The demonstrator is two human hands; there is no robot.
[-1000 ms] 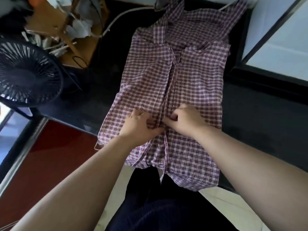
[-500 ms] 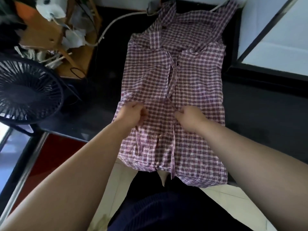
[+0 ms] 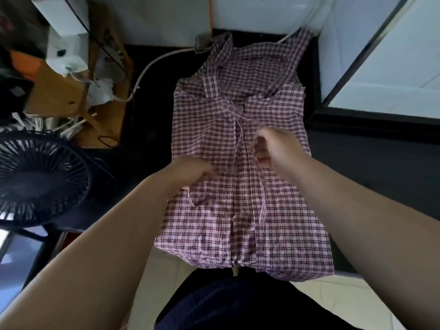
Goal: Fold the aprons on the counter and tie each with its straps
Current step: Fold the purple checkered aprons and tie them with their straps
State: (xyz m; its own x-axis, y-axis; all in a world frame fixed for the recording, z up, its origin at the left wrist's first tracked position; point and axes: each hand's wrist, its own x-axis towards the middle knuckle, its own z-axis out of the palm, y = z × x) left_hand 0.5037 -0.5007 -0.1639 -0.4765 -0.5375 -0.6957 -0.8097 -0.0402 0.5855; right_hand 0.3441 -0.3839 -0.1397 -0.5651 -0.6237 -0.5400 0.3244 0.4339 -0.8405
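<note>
A purple and white checked apron (image 3: 209,129) lies lengthwise on the dark counter (image 3: 371,167), both side panels folded in to meet along the middle; its near end hangs over the counter's front edge. My left hand (image 3: 190,170) rests on the left panel, fingers closed on one thin strap (image 3: 191,198) that loops below it. My right hand (image 3: 276,151) is raised over the right panel, pinching the other strap (image 3: 263,198), which trails down toward me. The shoulder straps (image 3: 214,75) lie at the far end.
A black fan (image 3: 35,179) stands at the left. Behind it sit cardboard pieces, papers and cables (image 3: 78,91). A white cable (image 3: 152,63) runs along the counter's far left. A window frame (image 3: 371,115) borders the right side. Pale floor tiles (image 3: 162,287) show below.
Both hands have moved apart and away from the middle seam, each drawing a thin strap outward. The right hand has risen higher. The view has tilted toward the far end.
</note>
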